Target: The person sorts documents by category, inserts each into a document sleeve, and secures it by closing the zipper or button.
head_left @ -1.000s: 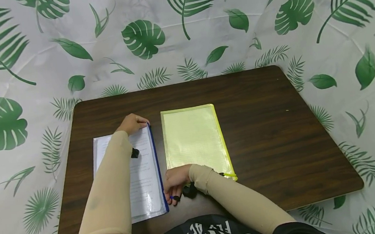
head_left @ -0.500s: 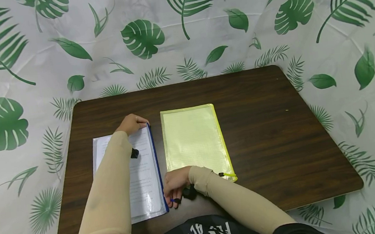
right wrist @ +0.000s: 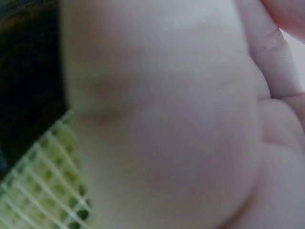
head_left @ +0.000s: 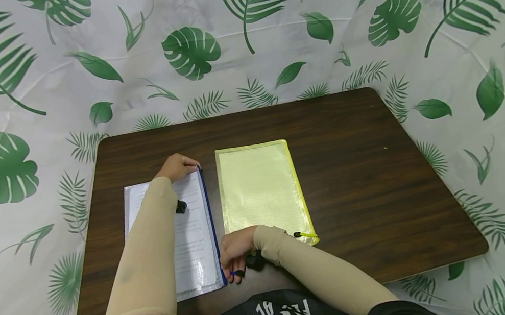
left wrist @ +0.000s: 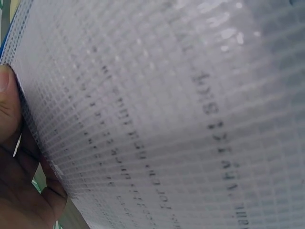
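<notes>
A clear mesh zipper pouch [head_left: 193, 235] with a blue zipper edge and printed sheets inside lies at the left of the table. My left hand [head_left: 177, 167] grips its far right corner, thumb on top and fingers below; in the left wrist view the thumb [left wrist: 7, 102] presses the mesh edge. At the near right corner, my right hand [head_left: 236, 249] pinches the zipper pull, its blue cord with black tip [head_left: 238, 273] showing between the fingers. My own thumb fills most of the right wrist view and hides the grip.
A yellow mesh zipper pouch [head_left: 258, 187] lies flat to the right, partly under my right wrist, its yellow cord [head_left: 308, 235] at the near corner. The brown wooden table [head_left: 366, 181] ends at a leaf-print cloth [head_left: 134, 88] behind it.
My right hand has slid slightly toward my body along the blue edge. The left hand keeps its grip at the far corner, and both pouches stay in place.
</notes>
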A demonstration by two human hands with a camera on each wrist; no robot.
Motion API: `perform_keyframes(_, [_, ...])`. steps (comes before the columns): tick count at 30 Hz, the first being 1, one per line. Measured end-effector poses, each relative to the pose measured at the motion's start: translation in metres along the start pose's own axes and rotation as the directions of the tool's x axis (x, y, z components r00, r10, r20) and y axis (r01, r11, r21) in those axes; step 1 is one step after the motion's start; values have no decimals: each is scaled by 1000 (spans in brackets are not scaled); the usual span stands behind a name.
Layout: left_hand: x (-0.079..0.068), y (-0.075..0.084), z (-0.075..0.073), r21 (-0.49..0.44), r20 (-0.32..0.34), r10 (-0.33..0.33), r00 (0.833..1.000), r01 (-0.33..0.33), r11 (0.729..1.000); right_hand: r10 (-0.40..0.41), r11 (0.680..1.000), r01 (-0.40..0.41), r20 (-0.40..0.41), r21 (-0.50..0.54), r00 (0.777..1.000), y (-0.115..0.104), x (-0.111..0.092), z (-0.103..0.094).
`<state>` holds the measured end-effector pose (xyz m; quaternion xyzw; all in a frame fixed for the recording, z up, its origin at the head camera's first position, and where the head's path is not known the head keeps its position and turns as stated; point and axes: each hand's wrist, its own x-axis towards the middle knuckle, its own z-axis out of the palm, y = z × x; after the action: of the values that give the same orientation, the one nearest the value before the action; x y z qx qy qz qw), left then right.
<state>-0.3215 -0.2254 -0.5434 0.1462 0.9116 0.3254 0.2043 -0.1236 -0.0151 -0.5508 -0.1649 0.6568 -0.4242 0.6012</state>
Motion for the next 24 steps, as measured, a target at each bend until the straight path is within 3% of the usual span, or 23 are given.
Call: perform_keyframes(24, [2, -2, -1, 10, 1, 3, 1000, -3, 1000, 12, 999, -12, 6, -35, 1000, -1, -2, 5])
